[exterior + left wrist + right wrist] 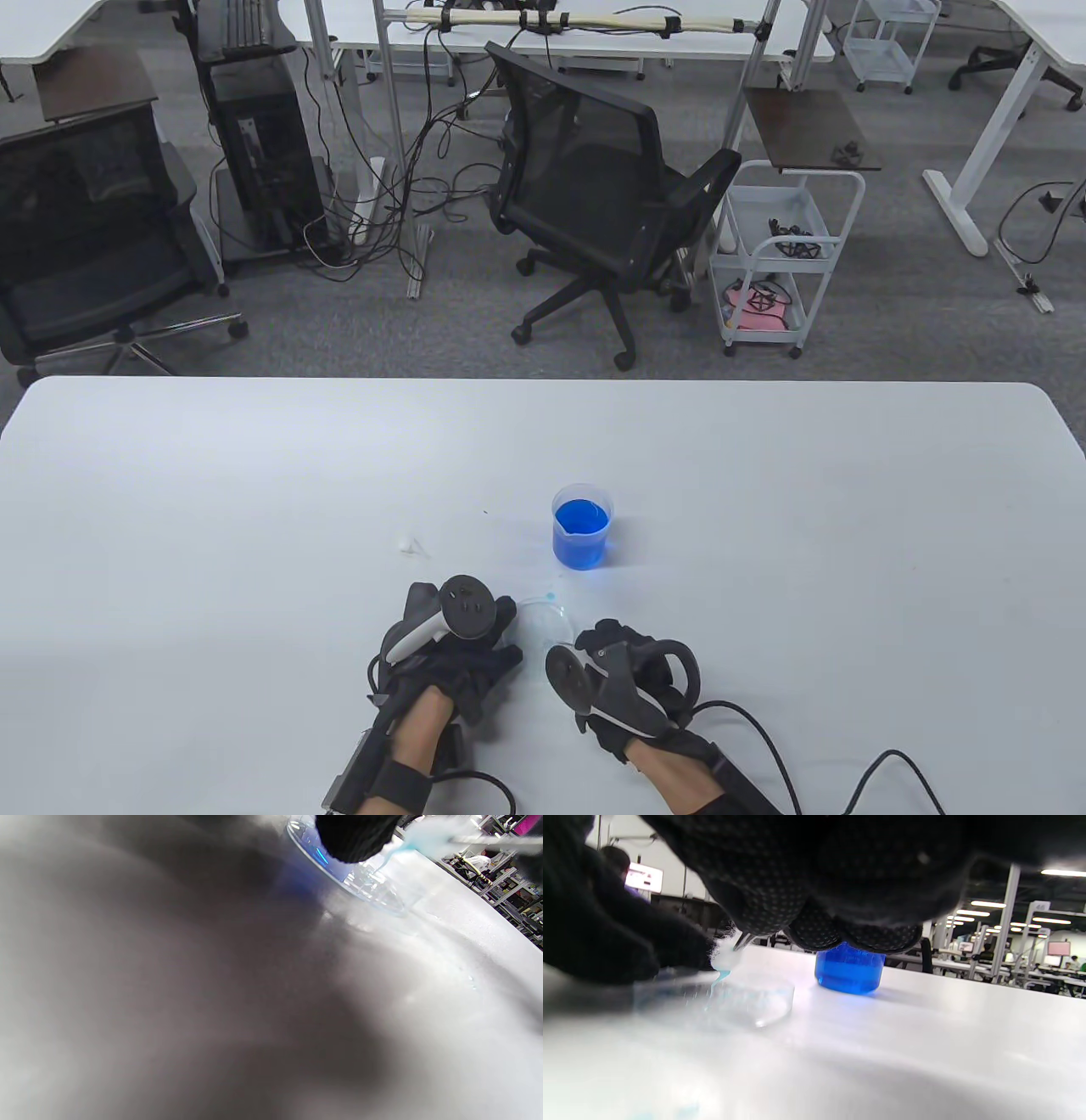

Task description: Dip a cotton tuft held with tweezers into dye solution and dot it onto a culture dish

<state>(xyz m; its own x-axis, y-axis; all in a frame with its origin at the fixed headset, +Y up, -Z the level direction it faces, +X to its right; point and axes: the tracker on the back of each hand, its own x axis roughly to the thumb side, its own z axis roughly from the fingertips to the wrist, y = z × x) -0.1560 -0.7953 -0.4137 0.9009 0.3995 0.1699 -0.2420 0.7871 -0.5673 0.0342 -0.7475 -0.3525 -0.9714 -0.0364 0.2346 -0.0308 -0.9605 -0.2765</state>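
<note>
My left hand (pixel 450 649) sits near the counter's (pixel 254 475) front edge, fingertips (pixel 354 836) resting at the left rim of the culture dish (pixel 543 620). Whether they pinch the rim or just rest on it, I can't tell. The fingers look bent, not clamped on anything I can confirm.

A stray cotton tuft (pixel 411 543) lies on the counter left of centre, apart from everything.

My right hand (pixel 632 679) is just right of the dish, fingers curled round the tweezers (pixel 742 941). The tips clamp the dyed cotton tuft (pixel 725 957), white on top, pale blue at its lower point, which hangs into the dish and seems to touch the bottom. The beaker of blue dye (pixel 582 526) stands beyond the dish, toward the counter's middle, close to both hands.

Risks, as I judge them:
- Dish is light; pressing the tuft sideways could slide it if the left hand isn't really holding it.
- Only the tip is wet, so the dot may come out faint.
- A loose pinch drops the tuft in the dish.
- Lifting the right hand forward could knock the beaker.

Hard to see: the table view hides tweezers and tuft behind the trackers. Left wrist view is mostly blur. Can't make out any dots in the dish.
</note>
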